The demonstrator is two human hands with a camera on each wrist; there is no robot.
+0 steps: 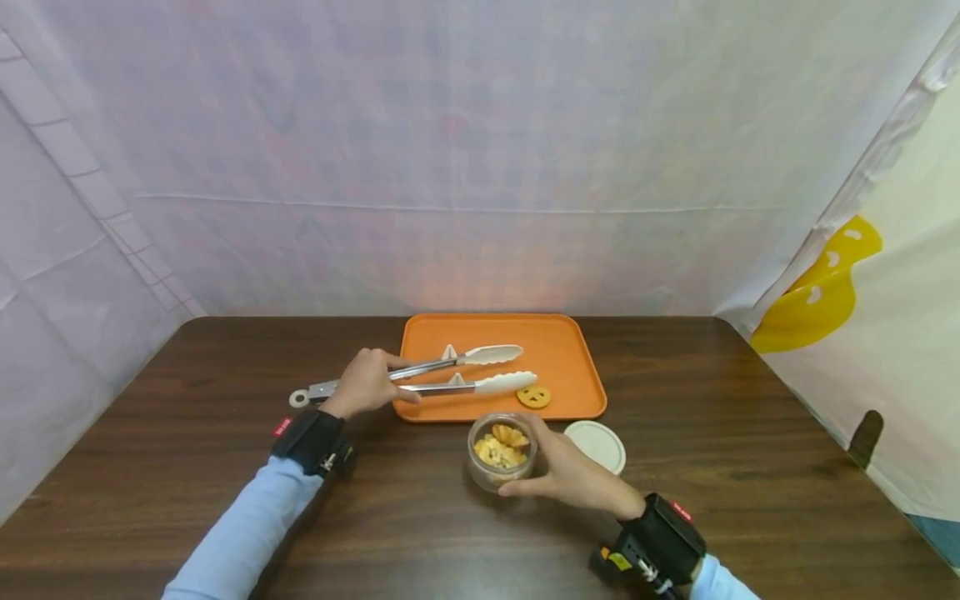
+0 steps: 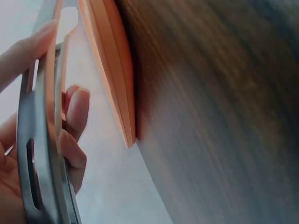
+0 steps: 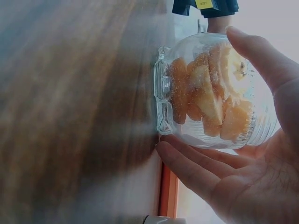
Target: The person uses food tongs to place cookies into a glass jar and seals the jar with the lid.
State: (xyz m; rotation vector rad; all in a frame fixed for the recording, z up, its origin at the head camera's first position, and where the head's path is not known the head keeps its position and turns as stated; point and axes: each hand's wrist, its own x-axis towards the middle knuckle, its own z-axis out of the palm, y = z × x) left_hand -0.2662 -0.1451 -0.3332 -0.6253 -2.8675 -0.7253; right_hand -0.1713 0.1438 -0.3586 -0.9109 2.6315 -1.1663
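Note:
My left hand (image 1: 365, 385) grips a pair of metal tongs (image 1: 504, 383) with white scalloped tips, thumb on one arm and fingers on the other. The tongs' tips are spread apart over the orange tray (image 1: 558, 346), with nothing between them. Beside the lower tip, a round yellow cookie (image 1: 534, 397) with holes lies on the tray. A small glass jar (image 3: 162, 86) stands on the table, several cookies (image 3: 205, 93) inside it. Around its side, thumb and fingers of my right hand (image 1: 573, 477) hold the jar, whose mouth is uncovered.
A round white lid (image 1: 597, 446) lies on the wooden table (image 1: 420, 533), just right of the jar and partly behind my right hand. Behind the tray hangs a pale cloth (image 1: 480, 267) along the table's far edge. Another cloth with a yellow shape (image 1: 813, 308) hangs at the right.

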